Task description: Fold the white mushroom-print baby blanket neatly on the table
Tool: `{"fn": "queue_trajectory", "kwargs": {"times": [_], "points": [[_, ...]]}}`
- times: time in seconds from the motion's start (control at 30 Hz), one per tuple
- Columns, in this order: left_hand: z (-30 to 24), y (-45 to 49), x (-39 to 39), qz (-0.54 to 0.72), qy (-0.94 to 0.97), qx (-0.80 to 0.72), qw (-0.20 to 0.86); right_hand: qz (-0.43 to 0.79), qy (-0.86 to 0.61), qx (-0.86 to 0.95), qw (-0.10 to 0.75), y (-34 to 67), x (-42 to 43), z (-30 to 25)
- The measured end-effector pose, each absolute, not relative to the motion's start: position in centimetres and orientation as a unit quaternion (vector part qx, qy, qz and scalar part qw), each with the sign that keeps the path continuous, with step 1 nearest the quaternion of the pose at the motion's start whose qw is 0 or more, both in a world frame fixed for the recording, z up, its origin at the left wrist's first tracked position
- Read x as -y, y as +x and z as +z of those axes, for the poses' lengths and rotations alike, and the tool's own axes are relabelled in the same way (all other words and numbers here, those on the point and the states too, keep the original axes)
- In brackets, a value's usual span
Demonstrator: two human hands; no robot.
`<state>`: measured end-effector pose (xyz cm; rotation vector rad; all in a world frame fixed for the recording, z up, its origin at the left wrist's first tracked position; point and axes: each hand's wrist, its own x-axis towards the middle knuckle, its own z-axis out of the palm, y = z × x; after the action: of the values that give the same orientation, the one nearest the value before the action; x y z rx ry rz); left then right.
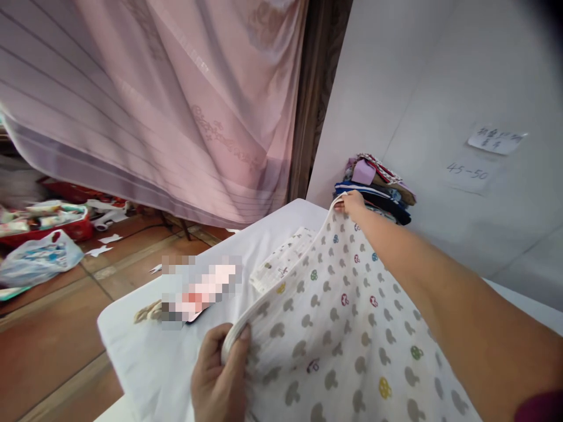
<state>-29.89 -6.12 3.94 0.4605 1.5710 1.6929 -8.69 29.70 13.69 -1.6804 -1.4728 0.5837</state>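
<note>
A white cloth (334, 328) printed with grey, red, yellow, green and blue mushrooms is stretched between my two hands. At the lower middle, my left hand (224, 369) pinches the near corner of its bound edge between thumb and fingers. Farther off, my right hand (349, 202) grips the other end of that edge, with the arm reaching across from the right. The edge is raised in a line between the hands, and the rest drapes toward me and out of the frame. Behind it a folded patterned cloth (275, 266) lies on the white-covered table (145, 346).
A partly blurred phone-like object (206, 296) with a beige cord (147, 312) lies on the table's left. Folded clothes (373, 187) are piled against the grey wall (422, 76). A pink curtain (211, 117) hangs behind. Red baskets (79, 223) and a plastic bag (41, 258) sit on the tiled floor.
</note>
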Motion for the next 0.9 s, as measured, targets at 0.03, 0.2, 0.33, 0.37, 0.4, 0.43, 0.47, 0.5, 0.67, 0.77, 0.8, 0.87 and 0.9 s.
{"fn": "queue_trajectory", "kwargs": {"times": [0.03,0.2,0.33,0.37,0.4,0.43,0.47,0.5,0.67,0.77,0.8,0.87,0.9], "points": [[3.9,-30.1,5.9,0.66,0.147,-0.599,0.429,0.245,-0.66,0.581,0.408,-9.2,-29.7,12.9],[3.1,-30.9,5.0,0.649,0.046,-0.539,0.536,0.295,-0.645,0.605,0.361,-9.9,-28.1,8.5],[2.5,-31.1,4.7,0.665,0.027,-0.516,0.539,0.279,-0.626,0.674,0.276,-9.7,-24.0,4.7],[2.5,-31.1,4.7,0.669,0.024,-0.515,0.536,0.263,-0.619,0.694,0.257,-9.7,-22.6,3.9],[2.5,-31.1,4.7,0.674,0.024,-0.514,0.531,0.244,-0.612,0.714,0.238,-9.6,-21.2,3.2],[2.6,-31.0,4.7,0.68,0.026,-0.512,0.524,0.226,-0.602,0.734,0.218,-9.6,-19.9,2.6],[2.7,-31.0,4.7,0.688,0.03,-0.509,0.516,0.21,-0.592,0.752,0.199,-9.7,-18.7,2.2],[2.9,-31.0,4.6,0.696,0.033,-0.508,0.507,0.196,-0.58,0.77,0.179,-9.8,-17.7,1.8],[3.5,-30.6,4.5,0.717,0.046,-0.52,0.463,0.154,-0.55,0.812,0.118,-11.3,-15.9,2.1],[3.6,-30.5,4.4,0.729,0.063,-0.53,0.43,0.143,-0.557,0.81,0.115,-12.1,-14.6,3.1],[3.6,-30.5,4.4,0.731,0.07,-0.53,0.425,0.139,-0.561,0.808,0.116,-12.2,-13.7,3.3],[3.6,-30.5,4.4,0.731,0.082,-0.529,0.423,0.133,-0.556,0.81,0.127,-12.3,-10.8,3.5],[3.6,-30.5,4.3,0.73,0.086,-0.529,0.424,0.132,-0.547,0.815,0.135,-12.3,-9.0,3.4]]}}
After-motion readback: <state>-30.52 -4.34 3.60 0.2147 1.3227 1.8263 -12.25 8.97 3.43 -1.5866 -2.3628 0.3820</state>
